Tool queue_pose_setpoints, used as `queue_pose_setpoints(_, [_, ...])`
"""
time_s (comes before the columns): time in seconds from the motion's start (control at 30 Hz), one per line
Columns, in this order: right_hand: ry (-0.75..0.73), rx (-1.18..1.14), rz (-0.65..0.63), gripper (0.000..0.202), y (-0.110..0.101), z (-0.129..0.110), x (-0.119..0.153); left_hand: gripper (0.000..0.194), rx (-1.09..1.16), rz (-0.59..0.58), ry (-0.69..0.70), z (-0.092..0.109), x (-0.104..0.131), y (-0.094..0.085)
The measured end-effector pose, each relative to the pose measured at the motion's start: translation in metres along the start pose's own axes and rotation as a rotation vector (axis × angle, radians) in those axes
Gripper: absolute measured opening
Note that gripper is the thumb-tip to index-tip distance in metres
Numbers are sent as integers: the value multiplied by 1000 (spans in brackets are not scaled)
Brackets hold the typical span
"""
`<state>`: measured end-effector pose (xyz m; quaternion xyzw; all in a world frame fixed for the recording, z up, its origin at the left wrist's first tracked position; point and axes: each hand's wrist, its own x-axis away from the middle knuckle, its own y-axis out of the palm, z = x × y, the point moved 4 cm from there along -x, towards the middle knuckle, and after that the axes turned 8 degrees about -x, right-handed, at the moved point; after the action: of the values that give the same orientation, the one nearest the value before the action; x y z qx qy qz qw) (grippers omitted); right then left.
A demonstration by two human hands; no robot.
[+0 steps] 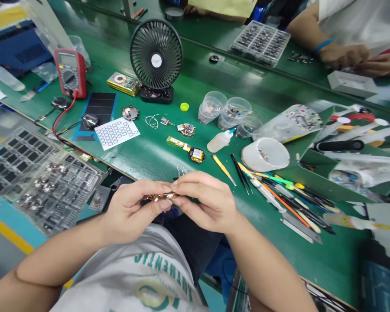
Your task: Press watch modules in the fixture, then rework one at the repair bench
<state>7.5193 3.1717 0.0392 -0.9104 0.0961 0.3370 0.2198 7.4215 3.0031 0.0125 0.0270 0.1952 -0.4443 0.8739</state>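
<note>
My left hand and my right hand meet in front of my body at the bench's near edge. Between their thumbs and fingers they pinch a thin, shiny rose-gold watch case, seen edge-on; the fingers cover much of it. Just beyond the hands, a binder clip shows in part. A round watch module with a yellow-wrapped battery lies past it on the green bench, beside a yellow flex strip and another round circuit module.
A black fan and red multimeter stand behind. Plastic cups, a glue bottle, tweezers and several hand tools lie rightward. Parts trays sit at left. Across the bench, a co-worker's hands handle small parts.
</note>
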Motion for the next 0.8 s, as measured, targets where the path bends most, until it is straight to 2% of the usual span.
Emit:
queue_pose_setpoints(0.47, [2, -1, -14, 16, 1, 0, -1, 44, 32, -29, -43, 0, 3, 0])
queue_pose_setpoints(0.6, [32, -42, -12, 17, 1, -1, -2, 33, -43, 12, -119, 4, 2, -1])
queue_pose_setpoints(0.8, [160, -143, -18, 11, 2, 0, -3, 18, -89, 48, -199, 13, -4, 3])
